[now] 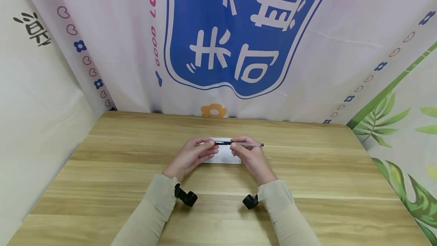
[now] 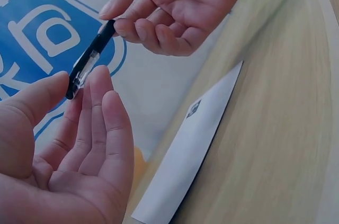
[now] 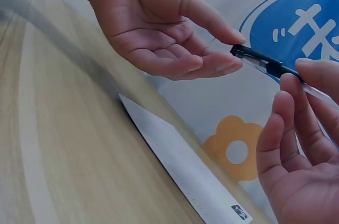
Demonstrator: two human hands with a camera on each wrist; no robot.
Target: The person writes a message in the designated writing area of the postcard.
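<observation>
Spreading wide below, the wood-grain worktop point(image 1: 307, 200) lies under the person's left hand point(image 1: 192, 155) and right hand point(image 1: 252, 157), which face each other above a flat white piece point(image 1: 225, 156) resting on it. A slim pen point(image 1: 225, 143) bridges the gap between them, raised clear of that piece, its long axis running left to right in the head view, so neither hand is nearer. The left hand pinches its black end point(image 3: 254, 53), while the right hand pinches near the clear barrel point(image 1: 254, 144), the small dark tip point(image 1: 262, 145) jutting out beyond.
</observation>
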